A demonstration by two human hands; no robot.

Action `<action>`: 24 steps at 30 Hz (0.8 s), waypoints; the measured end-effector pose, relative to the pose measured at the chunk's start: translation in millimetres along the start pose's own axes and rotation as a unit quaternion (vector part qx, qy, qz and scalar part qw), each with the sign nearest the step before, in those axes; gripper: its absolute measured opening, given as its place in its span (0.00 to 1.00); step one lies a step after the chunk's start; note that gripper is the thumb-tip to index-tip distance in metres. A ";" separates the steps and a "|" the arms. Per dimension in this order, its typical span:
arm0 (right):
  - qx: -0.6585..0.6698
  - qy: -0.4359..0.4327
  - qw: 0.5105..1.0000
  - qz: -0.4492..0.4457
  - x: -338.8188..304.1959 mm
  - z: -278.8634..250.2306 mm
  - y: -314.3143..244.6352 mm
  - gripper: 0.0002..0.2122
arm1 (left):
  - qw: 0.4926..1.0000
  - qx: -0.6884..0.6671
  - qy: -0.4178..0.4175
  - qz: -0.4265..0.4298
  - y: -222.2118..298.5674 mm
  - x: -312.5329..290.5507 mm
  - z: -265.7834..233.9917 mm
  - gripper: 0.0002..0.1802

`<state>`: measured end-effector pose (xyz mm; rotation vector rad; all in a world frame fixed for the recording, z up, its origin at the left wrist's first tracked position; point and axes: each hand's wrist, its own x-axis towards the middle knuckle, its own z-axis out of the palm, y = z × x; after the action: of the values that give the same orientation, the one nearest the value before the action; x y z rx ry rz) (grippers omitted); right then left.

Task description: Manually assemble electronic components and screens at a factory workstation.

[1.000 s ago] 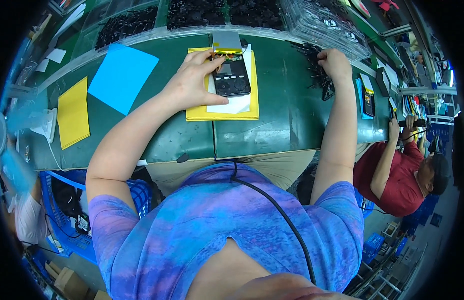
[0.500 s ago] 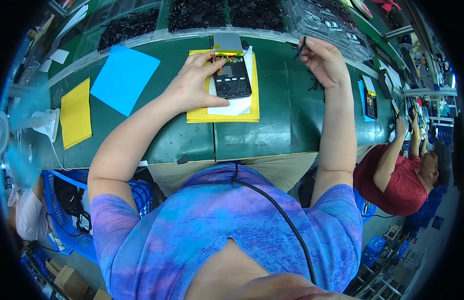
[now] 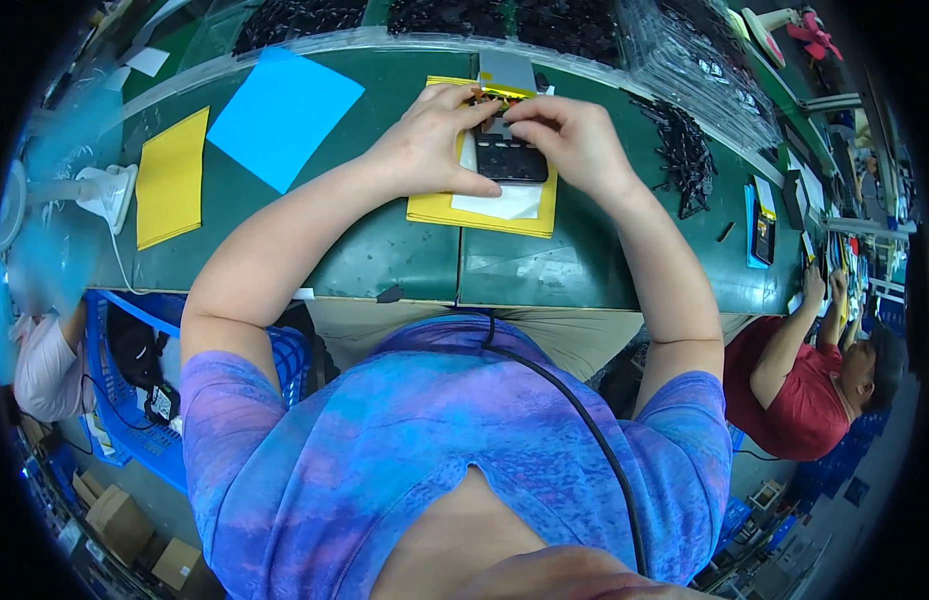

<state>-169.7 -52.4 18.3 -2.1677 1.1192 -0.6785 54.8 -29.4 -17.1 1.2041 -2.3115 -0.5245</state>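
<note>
Black rectangular keypad-like part (image 3: pixel 512 158), upper centre, lies on white paper (image 3: pixel 500 203) over a yellow pad (image 3: pixel 440 211). Left hand (image 3: pixel 425 143) pinches its edge, apparently to steady it; right hand (image 3: pixel 570 138) fingertips close at its top. Loose black parts (image 3: pixel 685 155) lie right.

The flat black plastic part with small holes (image 3: pixel 512 158) looks matt and lies on a white paper slip (image 3: pixel 500 203) over a matt yellow paper sheet (image 3: pixel 482 213). The green bench mat (image 3: pixel 405 250) has a smooth, faintly glossy sheen. Blue (image 3: pixel 283 115) and yellow (image 3: pixel 172 177) paper sheets beside it look flat and dull
</note>
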 end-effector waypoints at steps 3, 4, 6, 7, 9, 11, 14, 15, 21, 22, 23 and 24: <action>-0.140 0.037 0.979 -0.142 2.5 15.2 -0.2 0.06 | 1.000 -0.005 -0.007 -0.010 -0.9 0.2 1.1 0.54; -0.159 0.029 0.973 -0.166 3.6 16.6 -1.9 0.05 | 1.000 -0.005 -0.007 -0.012 -1.1 -0.6 1.2 0.54; -0.177 0.021 0.966 -0.190 4.9 18.2 -1.7 0.04 | 1.000 -0.014 -0.001 -0.001 -0.8 -0.9 0.8 0.53; -0.181 0.023 0.960 -0.211 5.9 18.2 0.0 0.03 | 1.000 -0.015 -0.001 -0.001 0.0 -0.6 0.5 0.53; -0.184 0.025 0.955 -0.231 6.5 17.6 2.6 0.03 | 1.000 -0.006 -0.010 -0.008 1.3 -0.6 0.0 0.53; -0.193 0.001 0.955 -0.223 5.4 15.5 5.6 0.04 | 1.000 -0.001 -0.012 -0.008 1.1 -0.2 0.7 0.53; -0.196 -0.017 0.951 -0.238 3.7 9.1 1.8 0.04 | 1.000 0.004 -0.011 -0.008 -0.7 -0.6 1.8 0.53; -0.195 -0.017 0.951 -0.237 2.3 7.2 1.0 0.04 | 1.000 0.005 -0.010 -0.009 -1.3 -0.8 2.0 0.53; -0.267 -0.032 0.928 -0.257 -6.4 -0.2 -3.9 0.11 | 0.999 0.017 -0.017 -0.021 -0.2 -0.8 2.6 0.54; -0.274 -0.045 0.926 -0.256 -7.1 -0.9 -4.1 0.13 | 0.999 0.017 -0.017 -0.021 -0.1 -0.8 2.7 0.54; -0.280 -0.059 0.924 -0.255 -7.6 -1.4 -3.8 0.15 | 0.999 0.021 -0.017 -0.020 -0.1 -0.9 2.7 0.54; -0.280 -0.058 0.924 -0.255 -7.5 -1.9 -2.5 0.15 | 0.999 0.025 -0.016 -0.019 -0.2 -1.0 2.7 0.54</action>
<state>-173.5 -45.5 20.1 -3.0020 0.7357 -0.4599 53.8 -28.3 -19.7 1.2747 -2.3461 -0.5048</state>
